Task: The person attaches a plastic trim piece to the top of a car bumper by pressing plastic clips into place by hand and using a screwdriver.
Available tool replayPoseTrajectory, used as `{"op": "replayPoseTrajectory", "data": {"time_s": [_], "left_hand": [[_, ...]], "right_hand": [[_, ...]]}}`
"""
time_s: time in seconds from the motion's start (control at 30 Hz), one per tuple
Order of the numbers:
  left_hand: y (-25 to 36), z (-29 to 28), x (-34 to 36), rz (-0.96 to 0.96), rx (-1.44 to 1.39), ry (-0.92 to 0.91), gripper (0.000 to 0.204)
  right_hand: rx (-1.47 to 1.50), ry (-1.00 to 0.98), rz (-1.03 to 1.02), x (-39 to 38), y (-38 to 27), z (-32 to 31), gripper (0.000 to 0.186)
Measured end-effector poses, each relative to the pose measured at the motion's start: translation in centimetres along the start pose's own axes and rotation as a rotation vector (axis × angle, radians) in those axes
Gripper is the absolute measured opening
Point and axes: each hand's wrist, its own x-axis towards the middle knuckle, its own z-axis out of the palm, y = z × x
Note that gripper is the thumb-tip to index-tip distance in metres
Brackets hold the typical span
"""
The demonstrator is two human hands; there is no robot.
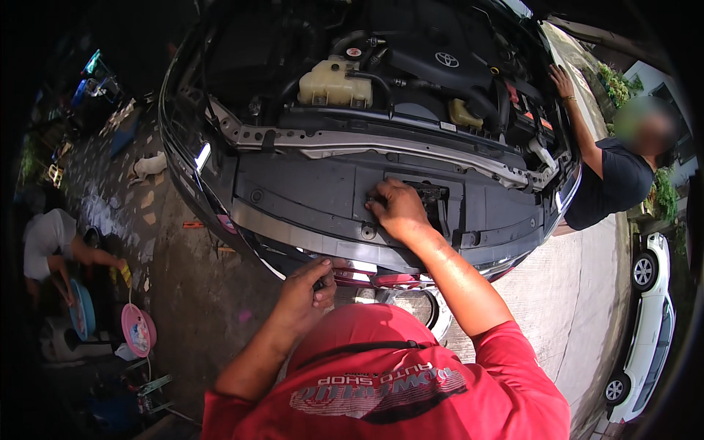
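Observation:
My right hand (400,210) rests over the black plastic cover panel (308,192) at the front of an open engine bay, just left of the hood latch (434,198). Its thumb and fingers are pinched together, and whatever lies between them is too small to make out. A round fastener (367,231) shows in the panel just below those fingertips. My left hand (306,292) is curled near the car's front edge, beside the shiny grille trim (353,268). Something dark seems to sit in its fingers, but its kind is hidden.
Behind a metal crossbar (352,144) sit a yellowed fluid reservoir (334,84) and a dark engine cover (429,55). A person (612,176) leans a hand on the right fender. At left another person (55,246) bends by blue (84,308) and pink (150,330) basins. A white car (653,330) stands far right.

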Motion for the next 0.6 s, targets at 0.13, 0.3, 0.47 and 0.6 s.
{"op": "replayPoseTrajectory", "data": {"time_s": [0.13,0.3,0.47,0.6], "left_hand": [[0.7,0.8,0.0,0.074,0.124,0.033,0.027],[0.5,2.4,0.7,0.034,0.267,-0.052,0.024],[-1.0,1.6,2.8,-0.015,0.332,-0.116,0.019],[-1.5,1.2,3.6,-0.048,0.319,-0.213,0.019]], "right_hand": [[0.211,-0.054,-0.004,-1.8,-1.7,-1.8,0.022],[0.389,-0.115,-0.19,-7.6,-5.6,-3.3,0.018],[0.492,-0.104,-0.054,-10.6,-5.2,-2.1,0.014],[0.557,-0.16,0.117,-11.4,-5.2,-3.1,0.014]]}}
